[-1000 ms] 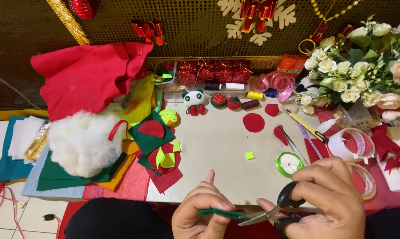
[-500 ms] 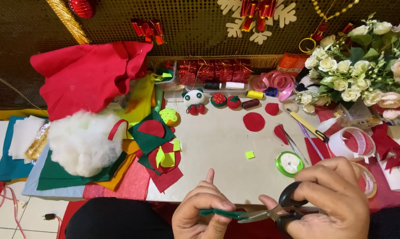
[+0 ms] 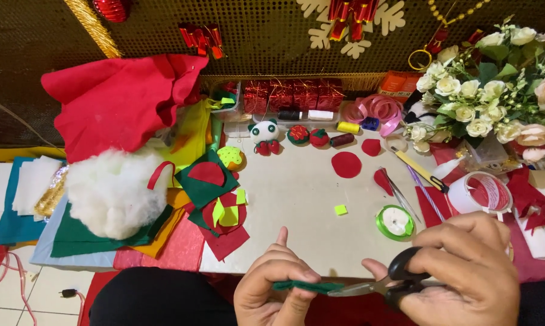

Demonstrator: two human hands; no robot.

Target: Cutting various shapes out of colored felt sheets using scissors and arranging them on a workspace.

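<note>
A dark mesh wall point(image 3: 272, 42) with gold and red decorations stands behind a pale table point(image 3: 308, 199). White floor tiles point(image 3: 19, 290) show bottom left.

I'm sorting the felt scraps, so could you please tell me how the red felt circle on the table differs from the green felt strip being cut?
The red felt circle is round and lies flat, untouched; the green felt strip is narrow and pinched in the left hand. The scissors in the right hand meet the strip only. Both look like felt.

Matt green felt strip point(image 3: 302, 286); glossy black-handled metal scissors point(image 3: 381, 287).
</note>
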